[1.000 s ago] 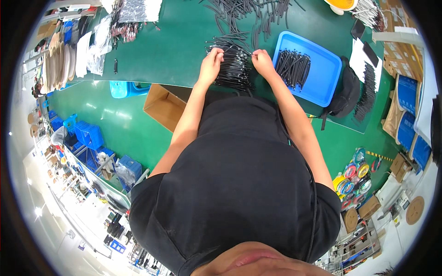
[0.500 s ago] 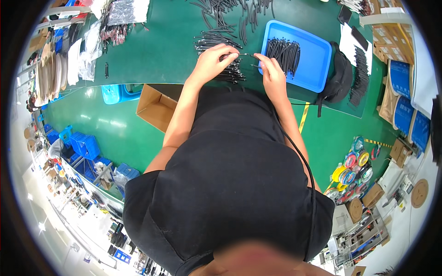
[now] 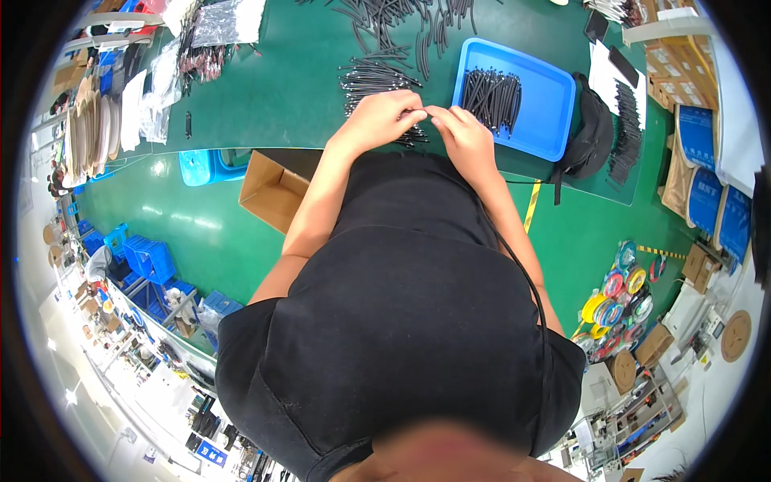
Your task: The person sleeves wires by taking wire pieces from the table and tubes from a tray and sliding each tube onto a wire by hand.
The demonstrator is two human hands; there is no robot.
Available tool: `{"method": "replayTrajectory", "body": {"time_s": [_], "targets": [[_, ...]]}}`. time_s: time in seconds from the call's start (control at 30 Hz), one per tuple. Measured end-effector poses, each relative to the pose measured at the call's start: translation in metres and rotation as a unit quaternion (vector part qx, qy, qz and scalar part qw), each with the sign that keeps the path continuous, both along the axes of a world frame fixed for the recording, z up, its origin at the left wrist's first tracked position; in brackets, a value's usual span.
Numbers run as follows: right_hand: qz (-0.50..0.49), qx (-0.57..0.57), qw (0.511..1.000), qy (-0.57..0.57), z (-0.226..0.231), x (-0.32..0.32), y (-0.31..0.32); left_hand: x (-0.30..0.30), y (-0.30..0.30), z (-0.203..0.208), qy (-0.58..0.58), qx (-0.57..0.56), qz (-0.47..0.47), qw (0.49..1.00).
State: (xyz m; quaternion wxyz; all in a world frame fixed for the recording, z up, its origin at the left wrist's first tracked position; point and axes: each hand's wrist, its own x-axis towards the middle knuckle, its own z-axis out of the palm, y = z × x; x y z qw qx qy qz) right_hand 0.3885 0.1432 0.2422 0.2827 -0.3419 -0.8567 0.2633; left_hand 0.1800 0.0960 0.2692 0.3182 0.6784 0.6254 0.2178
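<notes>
Strands, thin, black, light-tipped (image 3: 371, 79), lie heaped at upper centre, seemingly for easy reach; left hand (image 3: 382, 120) and right hand (image 3: 467, 138) nearly touch, each grip's hold impossible to tell; rightward, a rectangular blue plastic tray (image 3: 546, 112) corrals similar pieces (image 3: 491, 98).

A black bag (image 3: 589, 136) lies at the frame's upper right, near a dark phone (image 3: 623, 67) on white paper (image 3: 602, 77). Clear plastic (image 3: 158, 106) sits upper left. Left of centre, an open cardboard box (image 3: 277, 215) is just beside a blue stool (image 3: 195, 167); blue crates (image 3: 148, 259) stand farther left, colourful coils (image 3: 594, 308) lower right.
</notes>
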Motion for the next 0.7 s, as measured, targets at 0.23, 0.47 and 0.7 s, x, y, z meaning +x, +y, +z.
{"method": "replayTrajectory", "body": {"time_s": [0.23,0.47,0.7], "targets": [[-0.043,-0.202,0.977,0.048,0.015,-0.006,-0.003,-0.017,0.014,0.002,-0.123,0.129,0.163,0.97],[0.085,-0.461,0.872,0.145,0.016,-0.017,-0.012,0.018,0.023,0.008,-0.475,-0.099,0.057,0.872],[0.075,-0.605,0.767,0.199,0.05,-0.013,-0.016,0.025,0.023,0.016,-0.494,-0.109,0.06,0.86]]}}
